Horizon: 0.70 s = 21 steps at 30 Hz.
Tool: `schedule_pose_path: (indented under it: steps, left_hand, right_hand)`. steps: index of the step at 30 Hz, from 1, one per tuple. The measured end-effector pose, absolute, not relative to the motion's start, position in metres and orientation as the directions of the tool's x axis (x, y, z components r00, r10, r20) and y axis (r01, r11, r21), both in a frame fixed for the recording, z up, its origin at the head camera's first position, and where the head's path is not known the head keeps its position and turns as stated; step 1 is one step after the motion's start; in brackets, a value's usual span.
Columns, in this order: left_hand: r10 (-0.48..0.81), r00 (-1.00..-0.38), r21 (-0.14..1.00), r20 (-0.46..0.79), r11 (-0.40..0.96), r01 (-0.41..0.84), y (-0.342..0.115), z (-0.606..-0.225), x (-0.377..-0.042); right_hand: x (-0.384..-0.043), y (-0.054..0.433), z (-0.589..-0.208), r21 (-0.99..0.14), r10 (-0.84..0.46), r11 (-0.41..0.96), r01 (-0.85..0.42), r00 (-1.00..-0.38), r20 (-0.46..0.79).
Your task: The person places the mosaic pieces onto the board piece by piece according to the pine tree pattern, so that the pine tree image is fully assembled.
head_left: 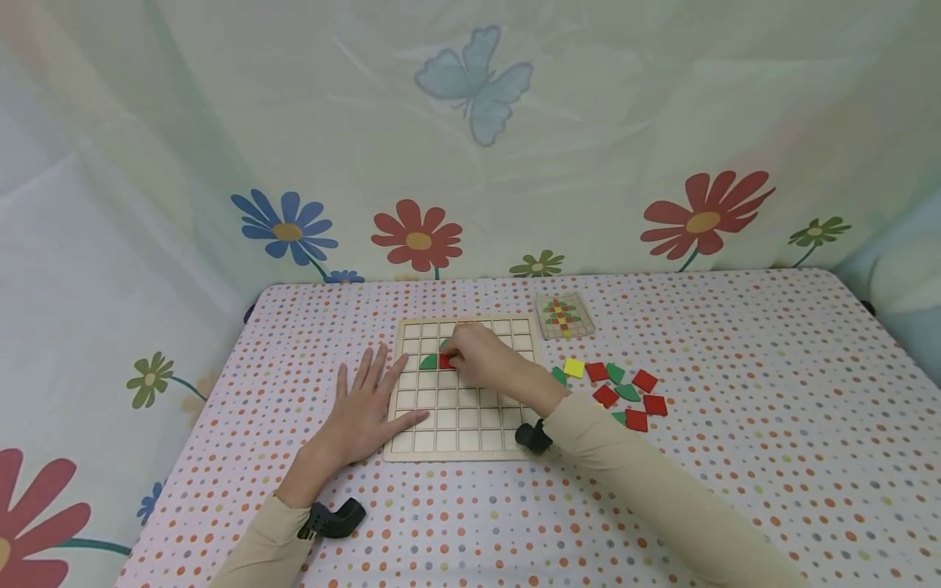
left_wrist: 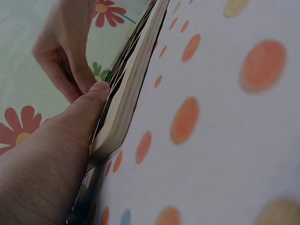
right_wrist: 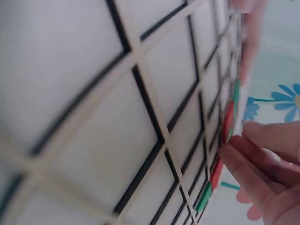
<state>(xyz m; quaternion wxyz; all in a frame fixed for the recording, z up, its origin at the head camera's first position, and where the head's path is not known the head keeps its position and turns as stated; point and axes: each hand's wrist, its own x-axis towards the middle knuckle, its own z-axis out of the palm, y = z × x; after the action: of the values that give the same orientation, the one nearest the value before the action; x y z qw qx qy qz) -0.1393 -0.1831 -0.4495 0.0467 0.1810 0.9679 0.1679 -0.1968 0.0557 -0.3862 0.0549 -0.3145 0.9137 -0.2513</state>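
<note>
Head view, tabletop (head_left: pixel 441 523): white cloth with coloured dots, carrying everything below.
Grid board (head_left: pixel 463 419): pale wood, square cells parted by raised strips, lying flat between and beneath the two hands; the left wrist view shows its thick edge.
Left hand (head_left: pixel 362 420): fingers spread wide at the board's left side, thumb reaching over the lower-left cells, gripping nothing.
Right hand (head_left: pixel 485 359): over the upper part of the board, thumb and fingers drawn narrowly together at the pieces; I cannot tell whether a piece is pinched between them.
Pattern card (head_left: pixel 564 316): beside the board's upper right corner, printed with a red, green and yellow figure on a grid.
Loose tiles: right of the board, near the right sleeve; red squares (head_left: pixel 644 380), green rounded pieces (head_left: pixel 627 393), a yellow square (head_left: pixel 574 368).
Red piece on the board (head_left: pixel 444 362): glossy, at the right fingertips.
Green piece on the board (head_left: pixel 429 363): curved on one side, just left of the red.
</note>
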Motion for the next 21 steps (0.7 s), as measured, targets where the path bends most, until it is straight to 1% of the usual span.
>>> schedule_pose_path:
  steps: [4, 10, 14, 16, 18, 21]
  left_hand:
    - [0.363, -0.931, 0.335, -0.036, 0.882, 0.331, -0.183, -0.450, -0.140]
    - [0.362, -0.931, 0.323, -0.036, 0.886, 0.332, -0.182, -0.450, -0.140]
    - [0.363, -0.931, 0.316, -0.040, 0.888, 0.333, -0.181, -0.449, -0.140]
    - [0.363, -0.931, 0.317, -0.041, 0.888, 0.333, -0.181, -0.449, -0.140]
    - [0.362, -0.931, 0.318, -0.040, 0.888, 0.331, -0.181, -0.449, -0.140]
    - [0.355, -0.934, 0.318, -0.042, 0.891, 0.325, -0.181, -0.449, -0.140]
  right_hand:
    - [-0.184, 0.080, -0.376, -0.517, -0.574, 0.674, -0.528, -0.814, 0.084]
    - [-0.162, 0.134, -0.360, -0.480, -0.498, 0.746, -0.462, -0.865, 0.057]
    - [-0.151, 0.171, -0.354, -0.453, -0.463, 0.779, -0.434, -0.885, 0.053]
    - [-0.146, 0.187, -0.352, -0.453, -0.461, 0.780, -0.432, -0.886, 0.051]
    - [-0.141, 0.200, -0.353, -0.467, -0.465, 0.778, -0.420, -0.885, 0.021]
    - [-0.134, 0.215, -0.355, -0.476, -0.502, 0.763, -0.437, -0.865, -0.010]
